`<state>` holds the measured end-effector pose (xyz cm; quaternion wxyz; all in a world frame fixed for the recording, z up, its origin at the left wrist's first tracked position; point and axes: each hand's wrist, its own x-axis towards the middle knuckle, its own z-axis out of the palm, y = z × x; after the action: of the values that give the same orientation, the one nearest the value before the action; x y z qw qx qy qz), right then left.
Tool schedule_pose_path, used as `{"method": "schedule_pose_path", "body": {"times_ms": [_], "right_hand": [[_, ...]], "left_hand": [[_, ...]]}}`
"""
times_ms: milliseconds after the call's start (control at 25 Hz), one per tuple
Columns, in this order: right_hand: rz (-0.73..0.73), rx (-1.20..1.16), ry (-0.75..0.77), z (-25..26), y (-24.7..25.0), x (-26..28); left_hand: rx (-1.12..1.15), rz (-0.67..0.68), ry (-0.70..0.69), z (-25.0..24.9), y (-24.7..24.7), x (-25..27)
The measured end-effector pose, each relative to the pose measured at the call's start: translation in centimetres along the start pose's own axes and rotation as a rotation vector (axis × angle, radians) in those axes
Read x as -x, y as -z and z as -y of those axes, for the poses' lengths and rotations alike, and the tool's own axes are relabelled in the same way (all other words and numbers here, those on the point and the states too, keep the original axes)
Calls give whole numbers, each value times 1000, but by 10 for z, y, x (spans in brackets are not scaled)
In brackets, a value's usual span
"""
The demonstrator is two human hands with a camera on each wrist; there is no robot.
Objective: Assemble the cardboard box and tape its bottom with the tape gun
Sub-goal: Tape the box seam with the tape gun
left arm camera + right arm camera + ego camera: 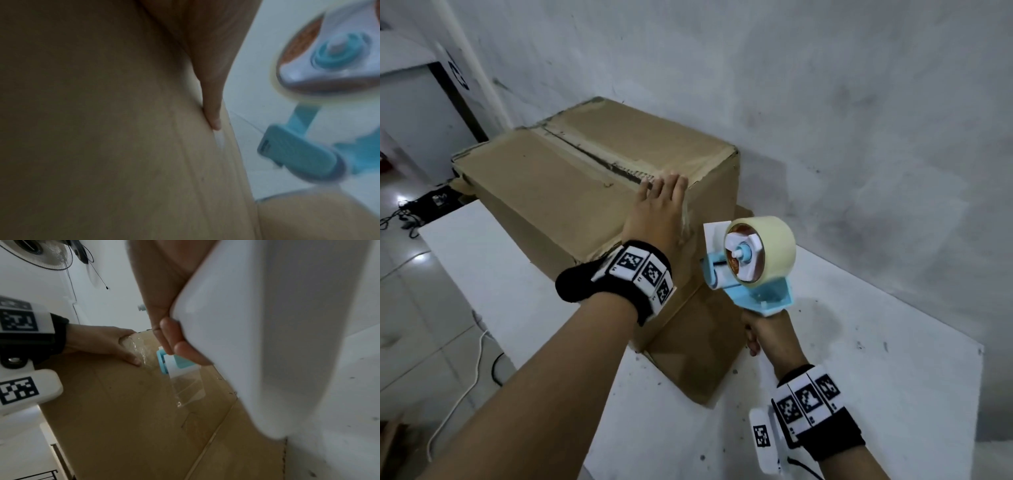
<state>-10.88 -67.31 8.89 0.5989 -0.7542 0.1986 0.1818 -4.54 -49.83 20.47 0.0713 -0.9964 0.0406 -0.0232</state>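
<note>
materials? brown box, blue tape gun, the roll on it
Brown cardboard box: corrugated-looking paperboard, matte, worn; torn paper along the top seam.
Blue and white tape gun: looks like moulded plastic, smooth and slightly glossy.
Cream tape roll: likely clear plastic film; the free strip in the right wrist view is see-through and shiny.

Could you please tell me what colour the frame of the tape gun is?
Light blue, with white parts; the tape gun shows best in the head view.

I see bare forearms, a black wristband (616,284) on each wrist — both ringed with white blocks (806,399) printed with black-and-white square codes.
</note>
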Motion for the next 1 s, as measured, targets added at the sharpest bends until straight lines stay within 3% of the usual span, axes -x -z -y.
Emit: {"method": "schedule_pose_path", "body": {"times_ms": [120, 280, 360, 440, 520, 600, 720, 880, 1000], "right_hand": [[-17, -14, 28, -1, 0, 8], [-102, -138, 282, 20, 8, 26], [-163, -232, 385, 46, 11, 30], [-135, -364, 491, 83, 11, 31], [-29, -490, 601, 120, 3, 27], [-3, -457, 684, 146, -13, 18], [34, -462, 684, 163, -44, 13], [71, -354, 674, 159, -54, 4], [19, -338, 706, 161, -54, -4]], "left_hand": [[31, -36, 37, -5, 1, 1], [277, 14, 22, -3, 2, -3], [422, 149, 1, 5, 12, -2], [533, 333, -33, 15, 30, 3], [537, 444, -94, 23, 50, 9], [467, 487, -142, 27, 61, 9], [522, 471, -160, 28, 61, 1], [961, 464, -133, 18, 68, -1], [849, 588, -109, 27, 98, -16]]}}
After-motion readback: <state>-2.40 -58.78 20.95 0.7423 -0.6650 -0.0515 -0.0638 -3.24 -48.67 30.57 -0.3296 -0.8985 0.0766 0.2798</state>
